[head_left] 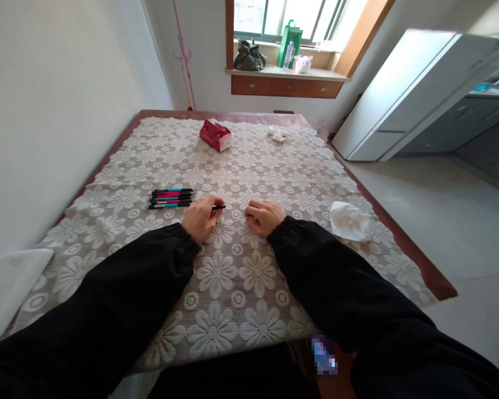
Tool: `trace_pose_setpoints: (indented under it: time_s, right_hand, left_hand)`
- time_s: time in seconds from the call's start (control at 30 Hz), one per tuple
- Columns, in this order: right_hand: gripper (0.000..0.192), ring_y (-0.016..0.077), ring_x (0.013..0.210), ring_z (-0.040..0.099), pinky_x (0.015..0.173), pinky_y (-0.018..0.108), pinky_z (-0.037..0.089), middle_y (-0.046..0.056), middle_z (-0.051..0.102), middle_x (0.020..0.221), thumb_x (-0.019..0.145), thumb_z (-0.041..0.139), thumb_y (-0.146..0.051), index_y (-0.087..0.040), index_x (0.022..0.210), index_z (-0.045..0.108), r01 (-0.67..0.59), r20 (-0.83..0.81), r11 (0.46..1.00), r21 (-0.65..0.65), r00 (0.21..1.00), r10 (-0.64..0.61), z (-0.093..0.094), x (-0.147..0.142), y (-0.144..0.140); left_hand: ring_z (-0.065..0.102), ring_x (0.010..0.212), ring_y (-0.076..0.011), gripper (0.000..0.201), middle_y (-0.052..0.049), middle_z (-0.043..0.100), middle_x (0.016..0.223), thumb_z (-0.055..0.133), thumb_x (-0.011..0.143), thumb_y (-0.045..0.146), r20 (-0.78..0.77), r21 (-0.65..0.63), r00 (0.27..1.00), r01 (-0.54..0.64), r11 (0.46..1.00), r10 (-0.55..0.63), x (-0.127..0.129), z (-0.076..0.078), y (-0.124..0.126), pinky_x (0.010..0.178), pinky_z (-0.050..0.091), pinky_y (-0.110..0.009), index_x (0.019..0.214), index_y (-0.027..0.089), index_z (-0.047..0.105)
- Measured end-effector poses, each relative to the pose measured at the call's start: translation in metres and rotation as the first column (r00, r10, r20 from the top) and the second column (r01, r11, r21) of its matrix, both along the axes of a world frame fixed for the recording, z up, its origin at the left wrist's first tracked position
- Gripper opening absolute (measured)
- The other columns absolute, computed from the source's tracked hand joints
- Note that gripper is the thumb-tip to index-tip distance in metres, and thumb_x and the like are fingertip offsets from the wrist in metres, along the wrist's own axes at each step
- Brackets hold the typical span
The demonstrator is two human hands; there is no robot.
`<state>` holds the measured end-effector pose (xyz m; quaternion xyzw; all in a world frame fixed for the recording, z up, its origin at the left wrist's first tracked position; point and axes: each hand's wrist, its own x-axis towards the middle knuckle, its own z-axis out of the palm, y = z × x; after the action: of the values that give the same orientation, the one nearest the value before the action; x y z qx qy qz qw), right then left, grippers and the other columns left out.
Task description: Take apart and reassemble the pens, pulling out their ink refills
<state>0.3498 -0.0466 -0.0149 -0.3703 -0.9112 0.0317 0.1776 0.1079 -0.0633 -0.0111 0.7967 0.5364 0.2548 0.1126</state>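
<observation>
My left hand [203,218] is closed over the table, with a slim black pen-like piece [218,208] poking out between thumb and fingers toward the right. Most of that piece is hidden by the hand. Across a small gap, my right hand [266,216] rests on the cloth with its fingers curled in. Something small and dark bluish shows at its fingertips, too little of it to name. Just left of my left hand lies a neat row of several pens [170,198], blue, red and black, side by side.
A floral lace tablecloth [216,272] covers the wooden table. Toward the back are a red tissue pack [215,135] and a crumpled tissue [276,133]. Another white tissue [350,221] lies right of my right hand. A white flat object [16,277] sits at the left edge.
</observation>
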Motion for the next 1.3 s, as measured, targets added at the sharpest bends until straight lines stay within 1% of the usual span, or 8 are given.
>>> trace_pose_setpoints:
  time_s: [0.13, 0.37, 0.53, 0.73, 0.93, 1.1, 1.2, 1.3]
  right_hand:
    - [0.017, 0.0167, 0.074, 0.054, 0.07, 0.031, 0.033, 0.004, 0.065, 0.093, 0.09, 0.05, -0.02, -0.02, 0.094, 0.066, -0.104, 0.017, 0.994, 0.04, 0.995, 0.103, -0.001, -0.001, -0.001]
    - [0.009, 0.019, 0.075, 0.055, 0.07, 0.034, 0.032, 0.006, 0.064, 0.085, 0.08, 0.054, -0.017, -0.019, 0.081, 0.063, 0.054, 0.069, 0.991, 0.124, 0.996, -0.063, 0.002, 0.0, 0.001]
    - [0.009, 0.0195, 0.075, 0.055, 0.07, 0.034, 0.033, 0.005, 0.064, 0.081, 0.073, 0.054, -0.015, -0.02, 0.076, 0.061, 0.096, 0.001, 0.99, 0.108, 0.995, -0.097, 0.002, 0.003, 0.003]
    - [0.01, 0.0182, 0.07, 0.053, 0.07, 0.034, 0.033, 0.003, 0.063, 0.079, 0.072, 0.053, -0.016, -0.02, 0.076, 0.061, 0.014, -0.04, 0.995, 0.094, 0.999, -0.01, 0.0, 0.003, 0.002]
    - [0.01, 0.0176, 0.069, 0.054, 0.069, 0.033, 0.034, 0.003, 0.064, 0.08, 0.072, 0.053, -0.015, -0.02, 0.076, 0.06, 0.002, -0.089, 0.996, 0.089, 0.996, 0.006, -0.001, 0.005, 0.002]
    - [0.012, 0.017, 0.07, 0.056, 0.07, 0.032, 0.035, 0.003, 0.065, 0.085, 0.085, 0.052, -0.018, -0.021, 0.087, 0.064, -0.153, -0.065, 0.986, 0.063, 0.985, 0.157, -0.003, 0.004, 0.003]
    - [0.014, 0.0172, 0.073, 0.058, 0.07, 0.032, 0.035, 0.003, 0.068, 0.09, 0.09, 0.052, -0.019, -0.021, 0.099, 0.063, -0.187, -0.073, 0.981, 0.06, 0.979, 0.191, -0.004, 0.004, 0.003]
    - [0.011, 0.0169, 0.071, 0.057, 0.07, 0.032, 0.034, 0.003, 0.067, 0.089, 0.093, 0.051, -0.02, -0.02, 0.098, 0.06, -0.18, -0.06, 0.98, 0.078, 0.981, 0.185, -0.005, 0.003, 0.004]
  left_hand:
    - [0.062, 0.098, -0.0253, 0.018, -0.007, 0.069, 0.1, 0.054, 0.092, 0.023, -0.022, 0.001, 0.999, 0.05, 0.999, -0.05, -0.001, 0.0, -0.001, 0.087, 0.047, -0.039, 0.108, 0.021, 0.061]
    - [0.06, 0.098, -0.0247, 0.024, -0.007, 0.067, 0.098, 0.049, 0.092, 0.021, 0.022, -0.027, 0.996, 0.086, 0.996, -0.085, 0.001, 0.002, -0.002, 0.091, 0.047, -0.04, 0.111, 0.02, 0.062]
    - [0.06, 0.093, -0.023, 0.041, -0.006, 0.065, 0.093, 0.046, 0.07, 0.007, 0.132, -0.087, 0.989, 0.071, 0.994, -0.059, 0.0, 0.006, 0.0, 0.088, 0.049, -0.04, 0.105, 0.021, 0.063]
    - [0.058, 0.089, -0.0245, 0.05, -0.005, 0.063, 0.087, 0.05, 0.056, 0.009, 0.058, -0.116, 0.988, 0.149, 0.982, -0.143, -0.003, 0.012, 0.001, 0.082, 0.049, -0.039, 0.103, 0.021, 0.065]
    - [0.061, 0.088, -0.0225, 0.035, -0.005, 0.066, 0.092, 0.052, 0.069, 0.01, 0.071, -0.106, 0.978, 0.205, 0.973, -0.198, -0.004, 0.007, 0.002, 0.086, 0.049, -0.04, 0.1, 0.021, 0.066]
    - [0.062, 0.087, -0.021, 0.02, -0.005, 0.067, 0.095, 0.057, 0.083, 0.018, 0.104, -0.112, 0.975, 0.21, 0.971, -0.198, -0.003, 0.004, 0.002, 0.085, 0.05, -0.037, 0.101, 0.022, 0.065]
    - [0.062, 0.089, -0.0201, 0.02, -0.004, 0.068, 0.098, 0.057, 0.086, 0.018, 0.134, -0.106, 0.97, 0.218, 0.97, -0.203, -0.003, 0.003, 0.002, 0.085, 0.049, -0.035, 0.104, 0.022, 0.065]
    - [0.062, 0.09, -0.0193, 0.019, -0.004, 0.067, 0.095, 0.057, 0.087, 0.017, 0.153, -0.108, 0.971, 0.2, 0.974, -0.183, -0.003, 0.001, 0.002, 0.084, 0.049, -0.032, 0.102, 0.022, 0.067]
